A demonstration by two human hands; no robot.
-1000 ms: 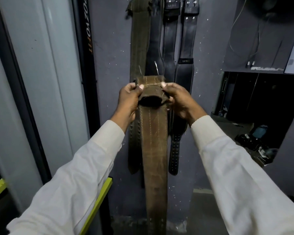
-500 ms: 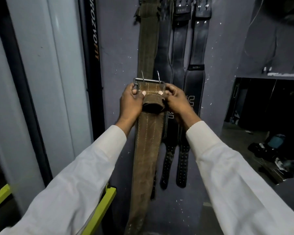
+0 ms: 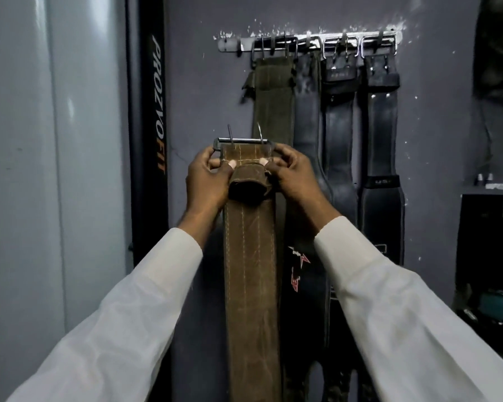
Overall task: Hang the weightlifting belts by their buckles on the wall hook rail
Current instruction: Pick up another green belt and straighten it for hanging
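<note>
Head view: the left hand and the right hand each close their grip on the top of one brown belt. Its buckle is up, well below the hook rail. Four belts hang there: one olive belt and three black belts. Free room lies at the rail's left end.

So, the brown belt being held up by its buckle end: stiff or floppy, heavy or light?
Probably stiff: the brown belt hangs flat and straight below the left hand and right hand. Likely hefty, given thick stitched leather and the metal buckle. Its matte surface looks grippy, not slippery.
</note>
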